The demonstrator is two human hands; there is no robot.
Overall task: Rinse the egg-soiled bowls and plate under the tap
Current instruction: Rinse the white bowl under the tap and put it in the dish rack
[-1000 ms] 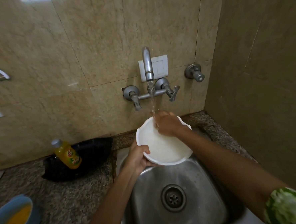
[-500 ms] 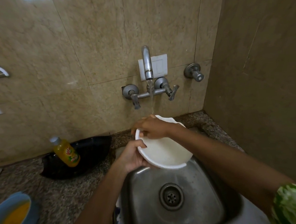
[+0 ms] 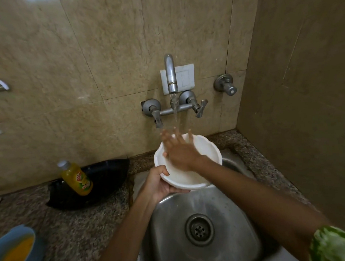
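Best played by tilting the scalloped white plastic bowl (image 3: 198, 167) so the tap (image 3: 170, 74) stream is sweeping the inside wall while fingers are scrubbing. The left hand (image 3: 157, 183) is clamping the near rim over the steel sink (image 3: 223, 218); the right hand (image 3: 179, 150), fingers splayed and blurred, is wiping inside.

right hand (image 3: 180, 150) fingers motion-blurred; blue bowl (image 3: 11, 239) cropped at left edge
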